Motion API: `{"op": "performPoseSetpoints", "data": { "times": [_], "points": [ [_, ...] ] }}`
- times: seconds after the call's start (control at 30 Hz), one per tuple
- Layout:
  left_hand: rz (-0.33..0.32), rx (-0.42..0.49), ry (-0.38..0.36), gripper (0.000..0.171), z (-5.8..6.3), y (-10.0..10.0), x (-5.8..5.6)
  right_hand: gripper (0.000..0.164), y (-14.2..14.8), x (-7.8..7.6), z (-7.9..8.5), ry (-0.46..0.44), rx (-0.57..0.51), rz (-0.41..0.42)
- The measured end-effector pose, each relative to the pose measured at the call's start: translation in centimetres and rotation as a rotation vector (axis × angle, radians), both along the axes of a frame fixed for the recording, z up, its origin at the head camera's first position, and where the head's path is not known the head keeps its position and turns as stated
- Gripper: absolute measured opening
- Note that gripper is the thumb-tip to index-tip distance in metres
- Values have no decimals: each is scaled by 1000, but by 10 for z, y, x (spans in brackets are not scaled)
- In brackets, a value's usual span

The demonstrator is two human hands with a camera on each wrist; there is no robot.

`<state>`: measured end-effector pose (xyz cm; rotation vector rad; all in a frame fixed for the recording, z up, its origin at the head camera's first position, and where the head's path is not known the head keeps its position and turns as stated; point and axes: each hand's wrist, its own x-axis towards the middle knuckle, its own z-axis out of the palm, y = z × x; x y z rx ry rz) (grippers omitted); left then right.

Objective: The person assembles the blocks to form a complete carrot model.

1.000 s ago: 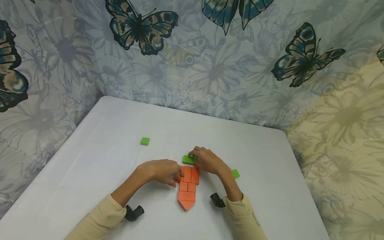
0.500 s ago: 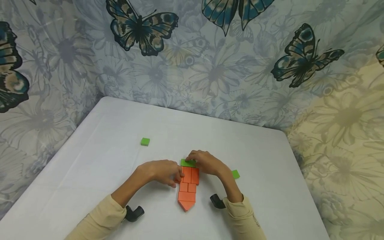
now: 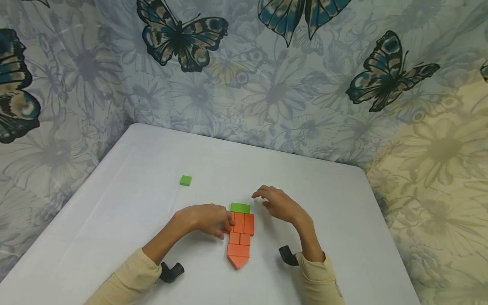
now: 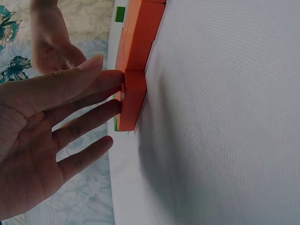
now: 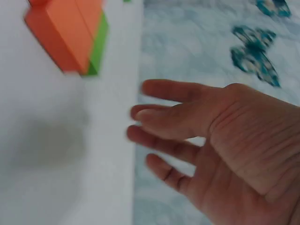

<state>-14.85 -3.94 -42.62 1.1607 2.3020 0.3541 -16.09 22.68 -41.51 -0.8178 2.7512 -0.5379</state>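
Orange wooden blocks (image 3: 239, 250) lie joined in a column on the white table, with a triangular one at the near end. A green rectangular block (image 3: 240, 208) lies flush across the column's far end. My left hand (image 3: 207, 219) rests its fingertips on the orange block at the upper left; in the left wrist view its straight fingers (image 4: 89, 124) touch that block's side (image 4: 132, 101). To the right of the column, my right hand (image 3: 280, 204) hovers over the table with nothing in it, its fingers (image 5: 159, 140) loosely spread.
A small green square block (image 3: 185, 181) lies apart at the far left of the column. Another green block (image 4: 120, 14) shows in the left wrist view; the right forearm hides it from the head view. Patterned butterfly wallpaper (image 3: 274, 93) borders the table's (image 3: 324, 182) far edge.
The right hand slid the green rectangular block toward me and left against the orange column. It then let go and moved away to the right. The left hand stayed put.
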Motion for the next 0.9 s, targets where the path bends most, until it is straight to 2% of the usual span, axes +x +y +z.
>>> {"op": "performPoseSetpoints", "data": {
  "times": [0.2, 0.3, 0.47, 0.6, 0.7, 0.9],
  "points": [
    [8, -3, 3, 24, 0, 0, 1, 31, 46, 18, 19, -87, 55, -106],
    [10, -8, -1, 24, 2, -1, 1, 31, 67, 28, 21, -120, 62, -144],
    [-21, -5, 20, 25, 4, -2, 1, 30, 88, 39, 10, -151, 113, -192],
    [-39, -12, 34, 26, 5, -3, 2, 22, 93, 40, -2, -147, 161, -261],
    [-41, -13, 36, 27, 5, -3, 2, 23, 94, 40, -4, -151, 178, -316],
    [-25, -6, 15, 27, 4, -1, 2, 30, 96, 39, -7, -177, 166, -299]
  ]
}}
